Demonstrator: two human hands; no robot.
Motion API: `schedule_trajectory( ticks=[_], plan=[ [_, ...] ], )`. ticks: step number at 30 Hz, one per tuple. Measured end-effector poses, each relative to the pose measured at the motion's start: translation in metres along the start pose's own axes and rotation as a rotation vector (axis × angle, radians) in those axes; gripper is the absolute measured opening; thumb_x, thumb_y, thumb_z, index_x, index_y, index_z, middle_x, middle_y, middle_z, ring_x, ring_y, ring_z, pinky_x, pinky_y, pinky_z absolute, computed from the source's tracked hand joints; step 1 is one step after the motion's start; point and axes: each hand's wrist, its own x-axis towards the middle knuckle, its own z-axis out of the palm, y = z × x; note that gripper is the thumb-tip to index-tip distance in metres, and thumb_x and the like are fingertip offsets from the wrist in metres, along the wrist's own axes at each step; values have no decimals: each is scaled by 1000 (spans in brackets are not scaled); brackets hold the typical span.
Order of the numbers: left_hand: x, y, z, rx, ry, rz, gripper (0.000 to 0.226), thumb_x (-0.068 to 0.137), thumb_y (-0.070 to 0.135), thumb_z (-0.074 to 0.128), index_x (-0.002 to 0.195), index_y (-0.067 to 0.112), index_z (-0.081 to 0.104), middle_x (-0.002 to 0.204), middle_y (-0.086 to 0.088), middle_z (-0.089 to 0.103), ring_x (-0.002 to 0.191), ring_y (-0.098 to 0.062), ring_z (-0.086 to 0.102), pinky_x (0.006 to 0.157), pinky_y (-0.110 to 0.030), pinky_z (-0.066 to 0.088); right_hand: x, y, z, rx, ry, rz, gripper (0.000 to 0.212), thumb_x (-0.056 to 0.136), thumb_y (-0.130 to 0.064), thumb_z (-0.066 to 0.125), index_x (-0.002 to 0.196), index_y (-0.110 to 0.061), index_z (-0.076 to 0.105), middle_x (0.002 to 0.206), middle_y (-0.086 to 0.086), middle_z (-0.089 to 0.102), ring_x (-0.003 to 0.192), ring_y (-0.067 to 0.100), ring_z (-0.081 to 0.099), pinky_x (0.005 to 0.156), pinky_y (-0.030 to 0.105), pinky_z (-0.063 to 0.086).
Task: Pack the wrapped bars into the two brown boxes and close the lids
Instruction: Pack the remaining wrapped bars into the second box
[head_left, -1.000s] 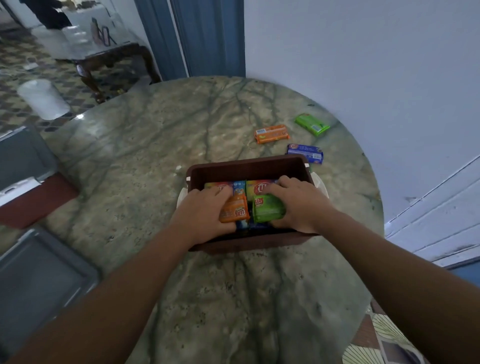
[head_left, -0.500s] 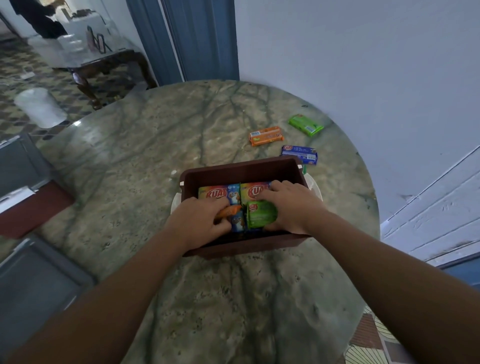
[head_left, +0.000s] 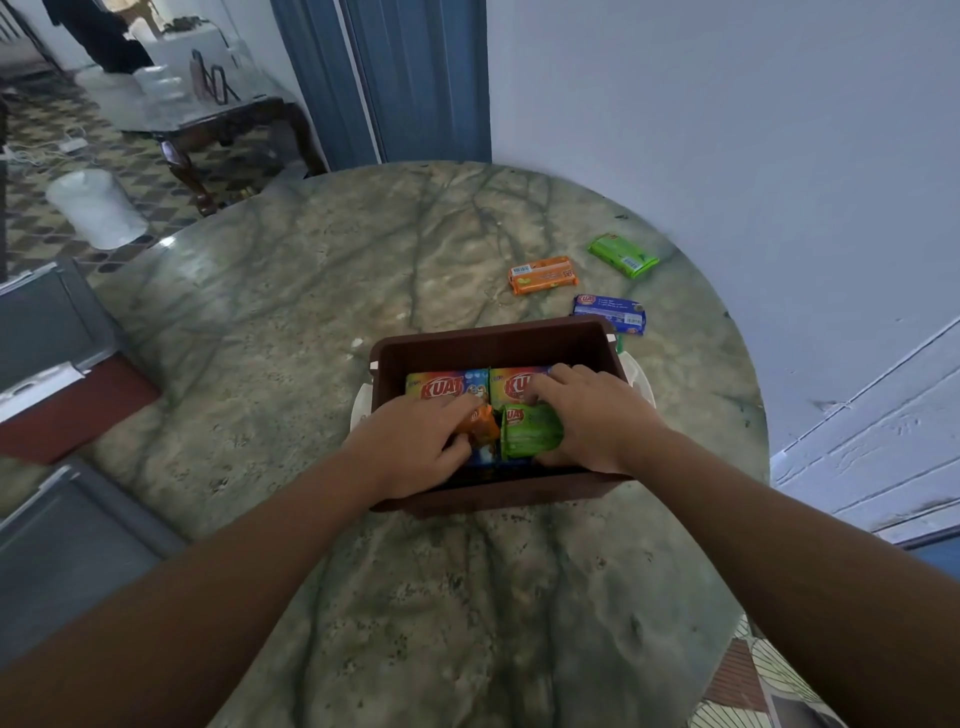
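Orange bar (head_left: 480, 423) now deeper under left hand (head_left: 410, 447) in box (head_left: 493, 345).

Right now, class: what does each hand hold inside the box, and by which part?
Left hand grips the orange bar from above; right hand grips the green bar by its right end.

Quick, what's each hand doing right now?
Left hand: grips the orange bar inside the brown box.
Right hand: grips the green bar in the same box.
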Motion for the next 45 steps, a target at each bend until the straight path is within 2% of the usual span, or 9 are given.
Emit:
schedule_trajectory(
  ticks=[4,8,11,21,26,30,33,39,45],
  plan=[
    [4,-5,6,203,-5,25,60,97,49,36,153,27,42,122,2,60,111,-21,52,97,-39,41,1,1,1,-5,-4,0,74,73,-66,77,133,-36,46,126,-7,50,113,17,49,92,36,44],
    [1,-6,8,229,111,-5,72,89,58,51,150,21,40,126,-3,47,114,-23,43,101,-40,41,0,2,0,10,-13,0,73,75,-66,75,135,-37,45,129,-7,50,115,17,48,94,36,43],
    [1,-7,8,199,71,-40,80,81,70,58,144,25,40,130,0,43,119,-21,40,104,-39,41,0,1,-1,11,-21,3,74,75,-67,74,136,-37,45,130,-7,49,117,17,48,95,36,42],
    [3,-9,11,149,43,-78,80,78,64,68,143,26,42,131,0,49,120,-20,47,100,-37,40,-2,0,-2,46,-8,10,80,76,-72,66,145,-37,44,131,-5,49,119,19,47,100,38,43],
    [4,-9,12,175,25,-73,77,76,67,65,140,30,43,129,3,50,119,-19,48,99,-37,38,-6,-1,-2,180,19,-5,52,93,-60,50,136,-32,62,118,-2,64,106,23,62,91,39,51],
    [3,-8,11,180,32,-66,76,82,73,58,142,29,47,133,3,52,121,-19,49,100,-38,40,-7,1,-1,281,19,11,34,106,-48,43,137,-34,42,115,2,72,97,24,70,82,45,58],
    [2,-7,10,160,47,-63,72,86,74,56,142,29,51,134,3,54,121,-19,50,100,-38,40,-4,4,0,296,16,62,27,107,-49,38,132,-39,41,109,3,73,91,24,71,77,46,59],
    [2,-10,9,143,26,-54,72,88,75,51,144,30,51,133,5,52,122,-17,46,101,-36,40,3,3,-2,215,-80,90,36,106,-57,38,140,-51,47,133,-5,65,113,22,66,91,42,57],
    [5,-9,7,145,-14,-37,73,88,77,51,144,31,48,134,5,50,121,-16,45,100,-34,40,3,1,0,122,-70,7,67,89,-67,64,148,-46,42,139,-8,44,125,20,52,102,41,49]
  ],
)
